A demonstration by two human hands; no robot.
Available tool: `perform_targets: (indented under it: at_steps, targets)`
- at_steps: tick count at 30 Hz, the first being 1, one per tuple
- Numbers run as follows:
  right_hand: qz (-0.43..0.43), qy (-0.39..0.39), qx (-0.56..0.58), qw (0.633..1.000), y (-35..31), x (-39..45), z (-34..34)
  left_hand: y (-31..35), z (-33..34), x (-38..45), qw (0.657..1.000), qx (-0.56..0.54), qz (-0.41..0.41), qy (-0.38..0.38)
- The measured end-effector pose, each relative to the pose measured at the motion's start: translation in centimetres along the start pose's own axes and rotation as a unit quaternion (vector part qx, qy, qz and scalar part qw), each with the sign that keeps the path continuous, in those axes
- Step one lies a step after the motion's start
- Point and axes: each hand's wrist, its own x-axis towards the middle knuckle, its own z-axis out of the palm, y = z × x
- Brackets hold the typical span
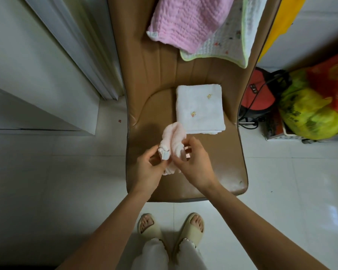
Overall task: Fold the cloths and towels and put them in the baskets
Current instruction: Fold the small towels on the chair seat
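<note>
A tan leather chair [156, 78] fills the centre, with a yellow-green plastic bag [308, 112] at right and beige slippers [149, 224] at bottom.

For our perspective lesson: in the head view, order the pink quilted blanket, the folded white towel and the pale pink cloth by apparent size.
1. pink quilted blanket, partly cut off
2. folded white towel
3. pale pink cloth, bunched in both hands

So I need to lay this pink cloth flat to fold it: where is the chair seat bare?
Bare seat lies right of both hands, below the folded white towel. A narrower strip runs left of that towel. The backrest is crowded by the pink blanket and white quilt.
</note>
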Motion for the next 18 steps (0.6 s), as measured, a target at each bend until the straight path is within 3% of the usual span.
perform_targets:
  at_steps: [4,6,9,11,13,16,18]
  targets:
    - [0.02,-0.063,0.026,0.997,0.8,-0.2,-0.5,0.6,-0.1,0.2,0.988,-0.107,-0.061,-0.091]
    - [0.015,-0.093,0.054,0.994,1.0,-0.7,-0.6,0.8,-0.1,0.3,0.983,-0.139,-0.088,-0.081]
    - [-0.017,-0.131,0.08,0.988,1.0,-1.4,-0.3,0.8,-0.3,0.1,0.994,-0.075,-0.067,-0.053]
    - [0.011,-0.157,0.138,0.978,0.7,-1.7,-0.2,0.4,-1.0,0.2,0.995,-0.071,-0.066,-0.036]
    - [0.032,-0.133,0.177,0.975,0.5,-1.4,-1.1,0.3,-1.8,0.3,0.994,-0.081,-0.062,-0.046]
    - [-0.071,-0.073,0.028,0.994,0.6,-0.2,-3.9,0.5,-3.3,0.2,0.995,-0.028,-0.013,-0.097]
    - [-0.132,-0.134,-0.095,0.978,0.5,0.8,-5.6,0.5,-4.0,0.3,0.993,-0.003,-0.002,-0.115]
